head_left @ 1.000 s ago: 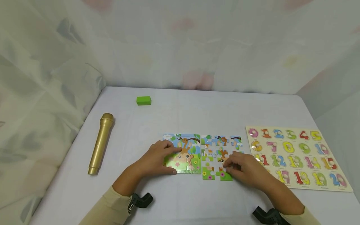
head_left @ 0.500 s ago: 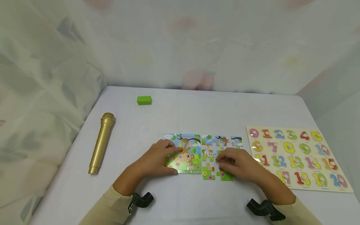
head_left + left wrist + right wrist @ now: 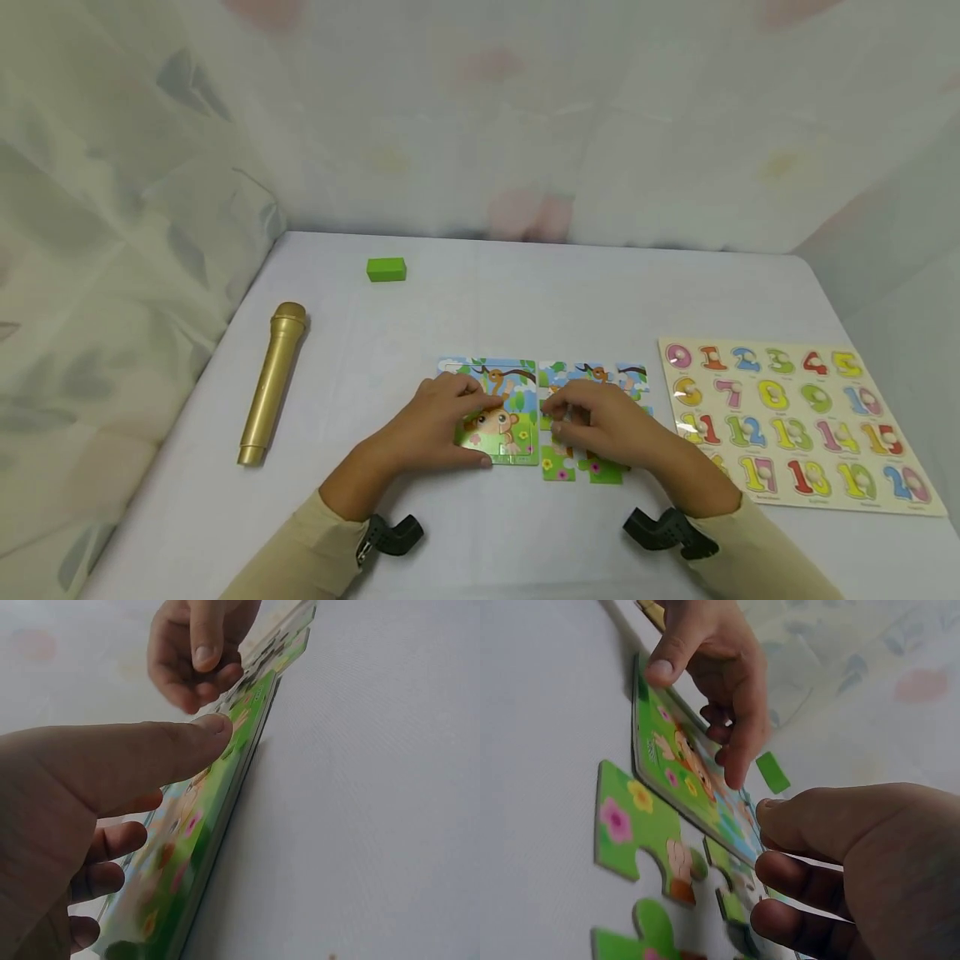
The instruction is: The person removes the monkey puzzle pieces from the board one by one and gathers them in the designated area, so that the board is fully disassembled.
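A small jigsaw puzzle board [image 3: 519, 433] with a monkey picture lies mid-table in the head view. My left hand [image 3: 446, 423] rests over its left side, thumb by the near edge and fingers loosely bent. Separate jigsaw pieces [image 3: 558, 465] lie in rows just right of the board. Over them hovers my right hand [image 3: 611, 423], hiding the middle ones. In the right wrist view its thumb and fingers [image 3: 802, 877] are loosely bent, with nothing visible between them. A piece with pink and yellow flowers [image 3: 626, 817] lies flat beside the board there.
A number puzzle board [image 3: 795, 429] with knobbed numerals lies to the right, close to my right forearm. On the left lies a gold microphone [image 3: 272, 387]. A green block [image 3: 386, 269] sits toward the back edge of the white table [image 3: 525, 308].
My right hand has moved left across the loose pieces toward the puzzle board. My left hand has shifted slightly right over the board. The pieces show no clear change.
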`<state>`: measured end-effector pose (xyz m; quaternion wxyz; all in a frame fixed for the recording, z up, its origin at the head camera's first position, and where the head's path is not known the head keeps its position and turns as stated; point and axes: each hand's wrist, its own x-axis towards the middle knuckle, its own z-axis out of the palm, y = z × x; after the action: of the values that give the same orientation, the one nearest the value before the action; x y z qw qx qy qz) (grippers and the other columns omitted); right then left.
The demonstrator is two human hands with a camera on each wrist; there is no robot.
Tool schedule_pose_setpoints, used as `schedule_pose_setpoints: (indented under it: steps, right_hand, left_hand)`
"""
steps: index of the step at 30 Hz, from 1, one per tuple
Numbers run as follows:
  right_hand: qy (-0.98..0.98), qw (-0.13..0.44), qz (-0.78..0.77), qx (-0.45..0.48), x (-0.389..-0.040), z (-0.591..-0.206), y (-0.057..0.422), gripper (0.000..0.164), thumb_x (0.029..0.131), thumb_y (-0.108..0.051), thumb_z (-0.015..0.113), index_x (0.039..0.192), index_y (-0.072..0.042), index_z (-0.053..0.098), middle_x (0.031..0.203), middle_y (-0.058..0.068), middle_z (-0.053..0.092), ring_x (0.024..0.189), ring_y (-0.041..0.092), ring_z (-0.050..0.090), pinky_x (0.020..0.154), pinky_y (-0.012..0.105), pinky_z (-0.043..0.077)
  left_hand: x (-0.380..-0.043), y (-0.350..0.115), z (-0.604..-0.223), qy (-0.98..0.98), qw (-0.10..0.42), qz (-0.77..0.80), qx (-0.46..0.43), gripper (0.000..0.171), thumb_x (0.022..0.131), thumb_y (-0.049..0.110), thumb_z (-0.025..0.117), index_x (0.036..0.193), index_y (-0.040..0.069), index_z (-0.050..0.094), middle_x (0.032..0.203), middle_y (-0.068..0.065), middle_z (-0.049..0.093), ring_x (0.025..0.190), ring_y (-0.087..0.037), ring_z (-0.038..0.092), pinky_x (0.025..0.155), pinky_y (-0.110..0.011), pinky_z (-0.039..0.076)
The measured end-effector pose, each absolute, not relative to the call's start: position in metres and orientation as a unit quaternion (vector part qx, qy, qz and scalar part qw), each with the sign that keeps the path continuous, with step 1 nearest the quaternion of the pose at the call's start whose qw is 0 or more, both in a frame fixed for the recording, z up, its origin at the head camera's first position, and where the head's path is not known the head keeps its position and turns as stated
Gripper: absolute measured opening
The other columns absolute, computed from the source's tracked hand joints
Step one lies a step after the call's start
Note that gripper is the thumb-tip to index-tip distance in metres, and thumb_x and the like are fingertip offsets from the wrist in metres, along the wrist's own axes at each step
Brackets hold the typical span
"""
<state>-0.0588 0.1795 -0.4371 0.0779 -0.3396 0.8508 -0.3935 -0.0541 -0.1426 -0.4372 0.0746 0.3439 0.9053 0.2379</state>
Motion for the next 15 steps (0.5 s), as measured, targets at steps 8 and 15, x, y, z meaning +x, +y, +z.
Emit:
schedule_pose_setpoints:
  steps: [8,15]
  right_hand:
    - [0.855,0.114,-0.385,-0.329,-0.069,-0.434,0.16,0.027,0.097,-0.018,0.079,0.123,-0.014,0.074,0.099,-0.009,0.067,0.077,0.004,0.057,0.07,0.028,0.052]
    - [0.877,0.141,-0.327,-0.324,-0.073,-0.432,0.143,0.029,0.094,-0.022,0.082,0.122,-0.02,0.076,0.107,-0.011,0.068,0.084,0.006,0.059,0.082,0.032,0.052]
  left_hand:
    - [-0.058,-0.136,-0.438,0.905,0.076,0.228,0.35,0.084,0.074,0.054,0.096,0.147,0.024,0.067,0.124,0.004,0.055,0.117,-0.017,0.051,0.096,-0.046,0.037]
    - [-0.061,-0.132,-0.442,0.907,0.083,0.223,0.347,0.087,0.072,0.056,0.096,0.148,0.024,0.067,0.124,0.005,0.056,0.122,-0.017,0.051,0.095,-0.045,0.036]
